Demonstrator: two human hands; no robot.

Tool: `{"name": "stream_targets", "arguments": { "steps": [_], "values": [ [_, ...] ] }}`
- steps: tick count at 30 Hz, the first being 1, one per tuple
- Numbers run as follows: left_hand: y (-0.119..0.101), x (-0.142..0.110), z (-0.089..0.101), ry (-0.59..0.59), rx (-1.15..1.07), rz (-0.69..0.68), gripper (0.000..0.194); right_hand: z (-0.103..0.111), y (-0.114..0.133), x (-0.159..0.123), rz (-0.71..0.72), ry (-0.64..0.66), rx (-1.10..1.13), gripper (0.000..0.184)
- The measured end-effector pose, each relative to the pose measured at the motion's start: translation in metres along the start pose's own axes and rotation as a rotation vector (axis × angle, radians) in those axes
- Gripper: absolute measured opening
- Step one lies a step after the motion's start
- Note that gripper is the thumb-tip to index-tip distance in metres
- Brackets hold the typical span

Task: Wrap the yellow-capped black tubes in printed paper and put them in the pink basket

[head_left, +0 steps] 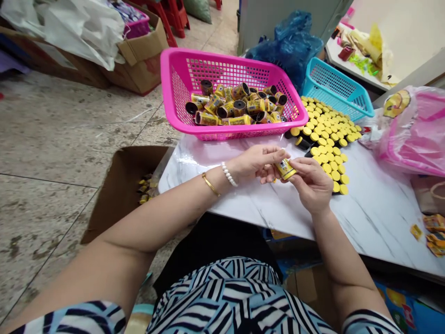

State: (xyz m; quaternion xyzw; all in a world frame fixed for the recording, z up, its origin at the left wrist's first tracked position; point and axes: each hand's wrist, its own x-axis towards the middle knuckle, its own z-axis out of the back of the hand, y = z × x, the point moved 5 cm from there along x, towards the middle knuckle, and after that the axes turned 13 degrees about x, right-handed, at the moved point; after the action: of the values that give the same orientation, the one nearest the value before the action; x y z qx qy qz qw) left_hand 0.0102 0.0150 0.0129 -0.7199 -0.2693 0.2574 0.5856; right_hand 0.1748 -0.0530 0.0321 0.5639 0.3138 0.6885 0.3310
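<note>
Both my hands hold one small cylindrical container [285, 170] with a yellow printed label, tilted above the marble-patterned table. My left hand [266, 163] has its fingers closed about the upper end. On the other side, my right hand [311, 181] pinches the lower end between thumb and fingers. Just behind my hands stands a pink plastic basket [181, 125] with several similar labelled containers [239, 107], black at their ends. Close to my right hand, rows of yellow-topped black containers [330, 162] stand upright on the table [375, 213].
A blue basket [340, 90] and a dark blue plastic bag [292, 41] sit at the back. On the right lie a pink plastic bag [413, 134] and small orange packets [434, 234]. An open cardboard box [118, 185] rests beside the table's left edge, with small pieces inside.
</note>
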Motion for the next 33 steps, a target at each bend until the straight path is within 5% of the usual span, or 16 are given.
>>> {"name": "stream_targets", "arguments": {
  "steps": [4, 8, 12, 14, 17, 19, 21, 26, 30, 33],
  "values": [
    [0.006, 0.001, -0.012, 0.143, -0.133, 0.051, 0.047, 0.002, 0.002, -0.001, 0.005, -0.105, 0.048, 0.025],
    [0.020, 0.011, -0.015, 0.122, -0.165, 0.133, 0.045, 0.004, -0.007, -0.001, -0.014, -0.191, 0.032, 0.009],
    [0.015, 0.010, -0.009, 0.058, -0.124, 0.108, 0.049, 0.009, -0.014, 0.002, -0.106, -0.094, 0.030, 0.037],
    [0.002, 0.003, 0.001, -0.053, -0.034, 0.014, 0.048, 0.023, -0.005, 0.005, -0.055, -0.122, -0.120, 0.043],
    [-0.032, -0.016, 0.026, -0.428, 0.175, -0.261, 0.044, 0.044, 0.017, 0.008, 0.086, -0.197, -0.456, 0.037],
    [-0.053, -0.030, 0.037, -0.682, 0.363, -0.431, 0.043, 0.048, 0.026, 0.009, 0.126, -0.184, -0.589, 0.035],
    [-0.065, -0.038, 0.038, -0.809, 0.549, -0.506, 0.047, 0.043, 0.029, 0.009, 0.146, -0.142, -0.606, 0.032],
    [-0.046, -0.053, 0.019, -0.733, 0.903, -0.431, 0.048, 0.024, 0.023, 0.004, 0.223, 0.033, -0.613, 0.026],
    [-0.005, -0.073, 0.007, -0.637, 1.291, -0.397, 0.040, 0.040, 0.018, -0.001, 0.174, -0.025, -0.825, 0.018],
    [0.020, -0.080, 0.005, -0.562, 1.387, -0.368, 0.045, 0.052, 0.011, -0.005, 0.091, -0.040, -1.000, 0.019]
  ]
}}
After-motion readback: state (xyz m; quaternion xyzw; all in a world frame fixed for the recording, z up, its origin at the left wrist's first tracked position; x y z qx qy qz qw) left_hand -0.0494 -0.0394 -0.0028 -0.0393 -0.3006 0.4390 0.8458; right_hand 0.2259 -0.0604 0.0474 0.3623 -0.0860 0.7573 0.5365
